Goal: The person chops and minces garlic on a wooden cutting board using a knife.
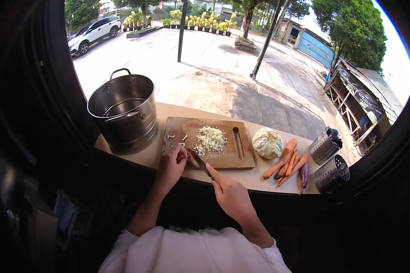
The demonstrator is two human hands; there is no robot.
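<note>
My right hand [232,194] grips a knife [199,161], its blade pointing up and left over the front part of a wooden cutting board [182,129]. Beside the blade's tip, my left hand [172,163] is closed in a pinch at the board's front left; what its fingers hold, if anything, is too small to make out. A heap of finely chopped pale vegetable [212,139] lies in the middle of the board, just beyond the knife. A few small scraps [171,136] are scattered at the board's left. An oblong slot [238,142] runs along the right end.
Left of the board stands a large steel pot [132,129] with raised handles. To the right sit a cabbage [267,143], several carrots [287,160] and a purple eggplant-like vegetable [304,176]. Two perforated metal holders [322,148] stand at the right end of the counter [255,182].
</note>
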